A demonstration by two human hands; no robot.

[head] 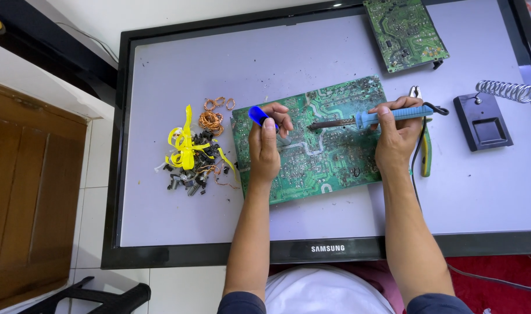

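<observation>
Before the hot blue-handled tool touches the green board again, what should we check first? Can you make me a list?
1. Right hand on the soldering iron handle, away from the metal tip: ok.
2. Left hand clear of the tip: ok, a gap shows.
3. Blue tool gripped in the left hand: ok.
4. Circuit board flat on the panel: ok.
5. Iron stand free for parking: ok.
6. Tip hot enough: cannot tell.

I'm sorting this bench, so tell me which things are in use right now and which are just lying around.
In use: soldering iron in right hand; blue tool in left hand; large circuit board.

Lying about: small circuit board, pliers, iron stand, scrap pile.
</observation>
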